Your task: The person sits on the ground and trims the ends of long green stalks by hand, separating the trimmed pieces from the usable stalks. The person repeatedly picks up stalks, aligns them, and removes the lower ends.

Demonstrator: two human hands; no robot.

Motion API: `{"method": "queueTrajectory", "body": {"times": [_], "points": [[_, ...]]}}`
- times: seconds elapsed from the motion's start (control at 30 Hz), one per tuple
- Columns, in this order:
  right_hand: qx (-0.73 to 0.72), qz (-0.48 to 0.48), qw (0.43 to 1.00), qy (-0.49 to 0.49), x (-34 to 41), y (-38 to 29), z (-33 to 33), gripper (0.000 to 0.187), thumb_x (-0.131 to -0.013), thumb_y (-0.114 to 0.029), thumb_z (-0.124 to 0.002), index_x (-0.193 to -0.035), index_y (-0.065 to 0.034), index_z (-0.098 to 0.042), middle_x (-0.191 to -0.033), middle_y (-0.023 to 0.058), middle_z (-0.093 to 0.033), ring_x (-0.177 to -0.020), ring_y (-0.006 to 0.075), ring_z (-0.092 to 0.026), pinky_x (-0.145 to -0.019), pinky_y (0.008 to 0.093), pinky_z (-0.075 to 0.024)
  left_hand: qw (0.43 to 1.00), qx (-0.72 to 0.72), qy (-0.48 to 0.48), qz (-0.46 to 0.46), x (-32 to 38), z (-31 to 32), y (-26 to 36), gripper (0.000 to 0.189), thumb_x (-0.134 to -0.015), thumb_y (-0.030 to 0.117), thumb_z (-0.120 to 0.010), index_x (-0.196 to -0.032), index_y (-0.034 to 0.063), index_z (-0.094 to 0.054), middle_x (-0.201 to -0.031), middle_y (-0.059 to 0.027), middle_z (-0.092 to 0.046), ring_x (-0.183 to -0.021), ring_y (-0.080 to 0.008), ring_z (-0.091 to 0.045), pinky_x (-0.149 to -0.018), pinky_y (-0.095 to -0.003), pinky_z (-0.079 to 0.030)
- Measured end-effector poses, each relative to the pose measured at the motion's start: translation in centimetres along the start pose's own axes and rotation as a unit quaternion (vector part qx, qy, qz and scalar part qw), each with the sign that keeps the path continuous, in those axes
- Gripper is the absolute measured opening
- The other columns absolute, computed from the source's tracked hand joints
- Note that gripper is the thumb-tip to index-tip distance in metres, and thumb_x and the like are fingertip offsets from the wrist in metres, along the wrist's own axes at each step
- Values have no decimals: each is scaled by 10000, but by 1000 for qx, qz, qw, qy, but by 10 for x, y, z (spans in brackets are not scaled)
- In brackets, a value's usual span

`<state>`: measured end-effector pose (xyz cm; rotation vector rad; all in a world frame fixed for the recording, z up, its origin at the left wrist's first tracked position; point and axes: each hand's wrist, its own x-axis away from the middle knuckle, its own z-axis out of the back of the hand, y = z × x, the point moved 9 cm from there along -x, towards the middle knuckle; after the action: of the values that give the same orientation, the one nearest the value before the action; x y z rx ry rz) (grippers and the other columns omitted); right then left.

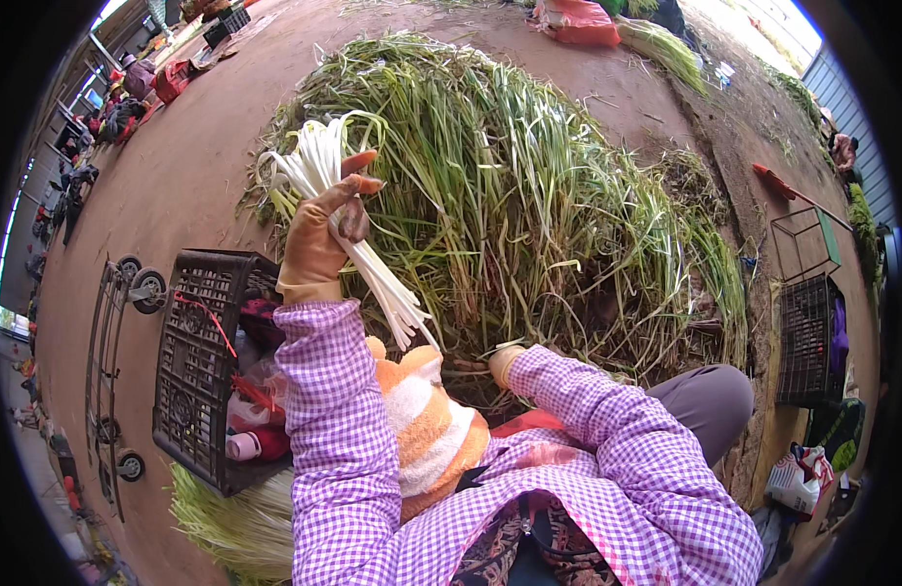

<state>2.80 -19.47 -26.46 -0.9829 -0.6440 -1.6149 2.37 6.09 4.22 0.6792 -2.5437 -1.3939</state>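
Note:
A bundle of long pale stalks [381,275], white to yellowish, is gripped in my left hand [323,227], which wears a soiled yellow-orange glove. The leafy ends curl over at the top and the bare ends point down to the right. My right hand [505,364], also gloved, is low at the near edge of a large heap of green leafy stalks [480,183]. Its fingers are mostly hidden, and a short pale stalk shows beside it. An orange-and-white striped towel [429,425] lies over my lap, below the bundle.
A black plastic crate [195,366] with bags and a pink-lidded bottle stands at left, beside a metal hand cart [107,381]. Pale stalks [235,520] lie below the crate. Another crate [806,340] and a red-headed tool [777,183] are at right. People sit farther off at upper left.

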Motion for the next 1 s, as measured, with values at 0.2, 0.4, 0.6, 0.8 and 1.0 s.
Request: {"method": "queueTrajectory", "body": {"times": [0.2, 0.4, 0.6, 0.8, 1.0], "points": [[-115, -6, 959, 259, 45, 25, 109, 348, -953, -213, -569, -1224, 3, -597, -1059, 158, -690, -815, 245, -693, -654, 378, -586, 995, -65, 28, 73, 5, 12, -11, 413, -903, 45, -587, -1308, -14, -526, -994, -117, -715, -510, -25, -510, -465, -180, -451], [-406, -157, 828, 354, 40, 91, 206, 384, -958, -350, -590, -1194, -49, -626, -1033, 156, -703, -868, 233, -676, -792, 384, -552, 990, -105, 64, 75, -1, 7, -21, 411, -892, 46, -593, -1297, -6, -549, -961, -110, -722, -505, -22, -512, -457, -176, -439], [-478, -121, 788, 369, 6, 95, 192, 286, -932, -263, -645, -1166, -101, -669, -1057, 108, -710, -889, 227, -675, -802, 349, -551, 980, -141, 74, 122, 2, 13, -30, 338, -890, 34, -590, -1227, 16, -607, -896, -92, -722, -522, -40, -508, -467, -196, -434], [-771, 107, 458, 428, 70, 106, 143, 169, -910, -91, -665, -1066, -27, -670, -911, 68, -721, -626, 94, -647, -493, 231, -535, 980, -143, 103, 97, -1, 14, -31, 275, -926, 51, -580, -1196, 11, -617, -901, -113, -716, -529, -53, -511, -473, -179, -431], [-764, 232, 399, 451, 115, 93, 142, 271, -933, -132, -656, -1180, -24, -635, -971, 59, -711, -807, 117, -684, -587, 230, -541, 973, -156, 142, 93, 1, 0, -56, 203, -942, 119, -620, -1092, -7, -672, -753, -80, -691, -523, -82, -546, -476, -198, -426]]}}
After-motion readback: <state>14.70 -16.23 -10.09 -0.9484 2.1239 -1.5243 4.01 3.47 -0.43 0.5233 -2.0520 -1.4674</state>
